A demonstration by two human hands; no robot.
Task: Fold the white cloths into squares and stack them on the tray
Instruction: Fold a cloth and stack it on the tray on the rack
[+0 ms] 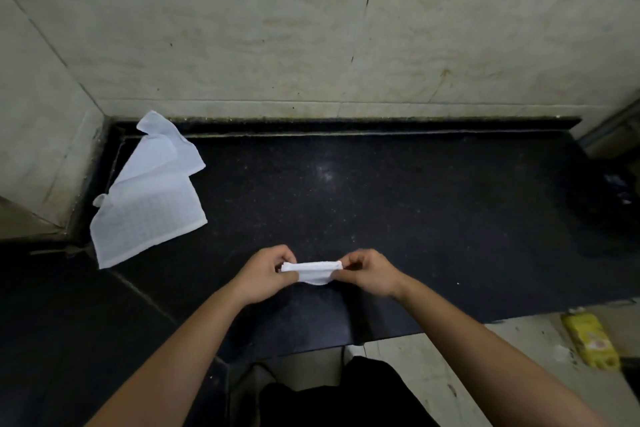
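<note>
A small folded white cloth [311,271] is held just above the near edge of the black counter [398,204]. My left hand [265,270] pinches its left end and my right hand [369,272] pinches its right end. The cloth looks like a narrow folded strip seen edge-on, sagging a little in the middle. Two more white cloths [152,191] lie unfolded and overlapping at the counter's far left corner, one partly over the other. No tray shows in the head view.
A stained tiled wall [311,28] rises behind the counter and on the left. A yellow packet [590,340] lies on the floor at the lower right. A dark object [620,187] sits at the counter's right end.
</note>
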